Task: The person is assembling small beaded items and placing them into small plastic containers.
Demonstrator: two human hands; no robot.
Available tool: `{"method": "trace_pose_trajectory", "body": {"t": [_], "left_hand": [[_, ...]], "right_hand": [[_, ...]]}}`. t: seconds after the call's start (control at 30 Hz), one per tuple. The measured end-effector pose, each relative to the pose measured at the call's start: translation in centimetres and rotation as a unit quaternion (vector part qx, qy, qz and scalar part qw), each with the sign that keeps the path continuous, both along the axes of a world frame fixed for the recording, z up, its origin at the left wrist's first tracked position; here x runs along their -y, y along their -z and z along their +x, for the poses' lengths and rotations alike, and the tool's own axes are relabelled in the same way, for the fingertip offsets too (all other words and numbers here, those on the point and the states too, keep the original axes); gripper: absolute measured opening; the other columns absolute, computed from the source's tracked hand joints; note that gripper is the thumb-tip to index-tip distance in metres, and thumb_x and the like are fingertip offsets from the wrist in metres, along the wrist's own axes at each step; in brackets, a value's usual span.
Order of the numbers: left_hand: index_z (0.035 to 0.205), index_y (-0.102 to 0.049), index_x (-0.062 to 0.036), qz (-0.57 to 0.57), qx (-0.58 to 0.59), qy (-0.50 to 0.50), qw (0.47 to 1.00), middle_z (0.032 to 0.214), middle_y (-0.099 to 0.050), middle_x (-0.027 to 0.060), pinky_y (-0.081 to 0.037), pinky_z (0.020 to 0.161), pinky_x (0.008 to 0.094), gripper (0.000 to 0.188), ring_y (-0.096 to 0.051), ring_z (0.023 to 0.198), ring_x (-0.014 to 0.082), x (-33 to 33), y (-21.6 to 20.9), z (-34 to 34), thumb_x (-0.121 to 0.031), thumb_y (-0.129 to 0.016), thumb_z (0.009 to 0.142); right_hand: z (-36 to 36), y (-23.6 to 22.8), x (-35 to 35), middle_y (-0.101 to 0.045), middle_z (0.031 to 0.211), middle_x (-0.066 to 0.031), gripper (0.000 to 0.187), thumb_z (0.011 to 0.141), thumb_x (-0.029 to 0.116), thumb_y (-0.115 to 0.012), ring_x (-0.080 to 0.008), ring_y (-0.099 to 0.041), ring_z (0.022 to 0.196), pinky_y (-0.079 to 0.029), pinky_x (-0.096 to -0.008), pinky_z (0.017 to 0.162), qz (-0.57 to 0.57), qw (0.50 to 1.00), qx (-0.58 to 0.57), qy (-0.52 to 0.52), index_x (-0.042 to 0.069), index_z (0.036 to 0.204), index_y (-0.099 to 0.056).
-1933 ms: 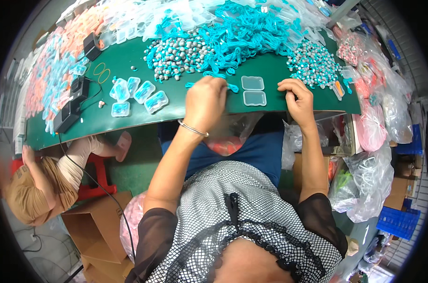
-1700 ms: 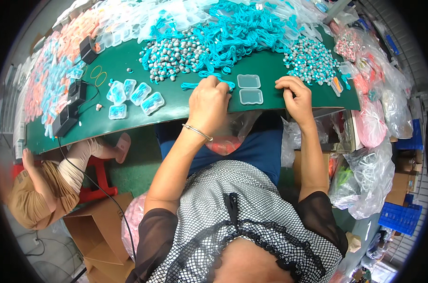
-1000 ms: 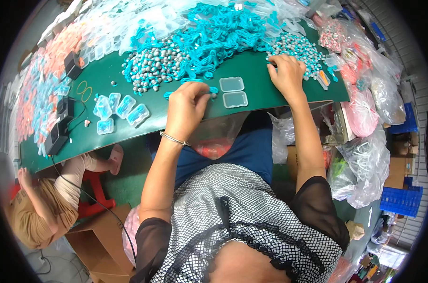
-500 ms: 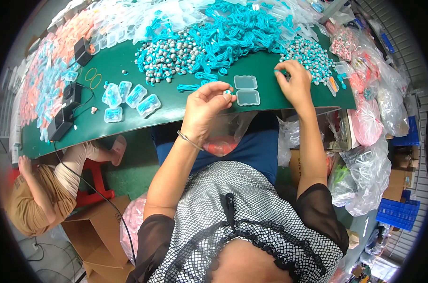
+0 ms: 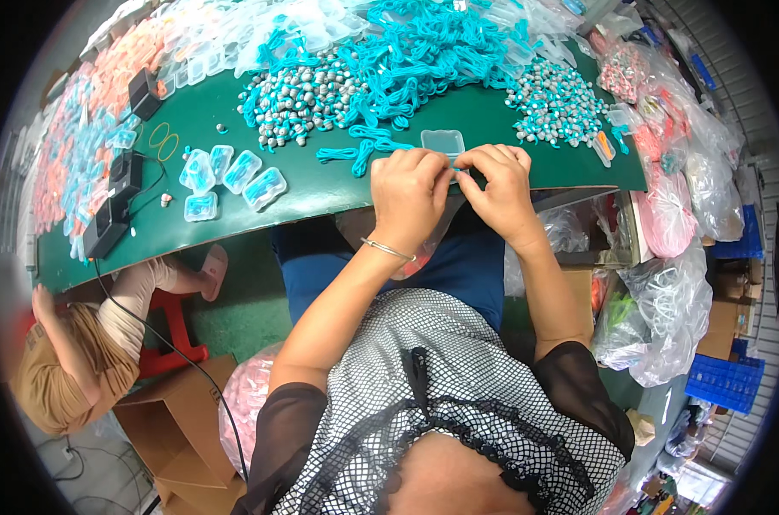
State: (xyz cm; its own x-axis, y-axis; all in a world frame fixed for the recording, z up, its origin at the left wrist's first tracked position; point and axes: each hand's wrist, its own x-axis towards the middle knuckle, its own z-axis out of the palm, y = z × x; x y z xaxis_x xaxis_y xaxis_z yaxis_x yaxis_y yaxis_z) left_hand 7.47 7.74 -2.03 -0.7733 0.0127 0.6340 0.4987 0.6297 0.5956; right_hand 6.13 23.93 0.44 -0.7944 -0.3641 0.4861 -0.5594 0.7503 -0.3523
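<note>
Both hands meet at the table's near edge, over an open clear plastic case [image 5: 442, 140] whose near half they mostly cover. My left hand [image 5: 406, 196] is closed in a pinch around a small teal-and-white piece, largely hidden by the fingers. Thumb and fingers of my right hand [image 5: 503, 190] are pinched beside it, with a bit of teal showing between the fingertips. Just beyond my left hand lie teal cord bundles [image 5: 361, 148], spilling from a large cord heap [image 5: 436, 51]. Small grey-and-teal barrel-shaped pieces form a left pile [image 5: 299, 99] and a right pile [image 5: 559, 103].
Several filled clear cases [image 5: 265, 189] sit on the green table [image 5: 321, 193] at left, near black box-shaped devices [image 5: 108, 225] and rubber bands [image 5: 168, 143]. An orange-and-white tool [image 5: 604, 148] lies at right. Another person [image 5: 72, 360] sits at lower left. Plastic bags [image 5: 664, 300] crowd the right side.
My right hand has come left from beside the right pile to meet my left hand. The left hand has shifted slightly right. Together they now cover the case's near half.
</note>
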Motion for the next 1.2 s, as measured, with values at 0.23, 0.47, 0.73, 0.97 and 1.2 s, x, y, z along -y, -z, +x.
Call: {"method": "trace_pose_trajectory", "body": {"t": [0.23,0.47,0.73,0.97,1.2], "left_hand": [[0.085,-0.067,-0.011,-0.083,-0.006,-0.035,0.996,0.094,-0.061,0.0051,-0.039,0.071,0.0388,0.014,-0.055,0.088,0.026,0.5,0.2,0.3,-0.017,-0.075,0.075],[0.097,-0.066,-0.0127,-0.11,-0.03,-0.035,0.993,0.096,-0.059,0.0034,-0.037,0.076,0.039,0.025,-0.055,0.091,0.0238,1.7,-0.4,1.9,-0.021,-0.075,0.075],[0.097,-0.066,-0.0126,-0.136,-0.069,-0.031,0.988,0.097,-0.059,0.0014,-0.037,0.08,0.0386,0.021,-0.057,0.094,0.0212,2.4,1.3,2.8,-0.018,-0.07,0.077],[0.103,-0.065,-0.0113,-0.101,-0.033,-0.013,0.994,0.101,-0.059,0.0039,-0.038,0.08,0.0392,0.03,-0.056,0.096,0.0234,3.0,0.7,2.7,-0.018,-0.072,0.075],[0.116,-0.061,-0.0108,-0.111,0.034,-0.017,0.993,0.108,-0.058,0.0068,-0.038,0.078,0.0403,0.051,-0.054,0.099,0.0269,2.9,-0.9,1.4,-0.024,-0.08,0.07]], "right_hand": [[0.0,-0.7,0.3,-0.067,0.091,-0.0019,0.011,0.079,0.012,-0.07,-0.0215,-0.06,0.09,-0.036,-0.0391,0.088,0.056,0.998,-0.005,-0.011,0.011,0.09,-0.068],[-4.6,-1.8,1.9,-0.067,0.088,-0.0014,0.009,0.082,0.018,-0.068,-0.0231,-0.062,0.087,-0.039,-0.0417,0.081,-0.01,0.998,0.01,-0.053,0.014,0.089,-0.071],[-6.5,-1.8,6.4,-0.068,0.082,0.0001,0.015,0.077,0.029,-0.075,-0.0207,-0.062,0.083,-0.037,-0.0421,0.082,0.161,0.977,0.12,-0.077,0.016,0.082,-0.072],[-7.4,-2.2,4.1,-0.07,0.086,-0.0077,0.014,0.08,0.014,-0.073,-0.0202,-0.066,0.077,-0.051,-0.0311,0.067,-0.039,0.981,0.158,-0.102,0.005,0.09,-0.07],[-5.2,-2.2,-1.0,-0.067,0.081,-0.0052,0.013,0.079,0.013,-0.073,-0.0233,-0.061,0.08,-0.043,-0.0364,0.079,-0.021,0.983,0.099,-0.155,0.005,0.087,-0.068]]}}
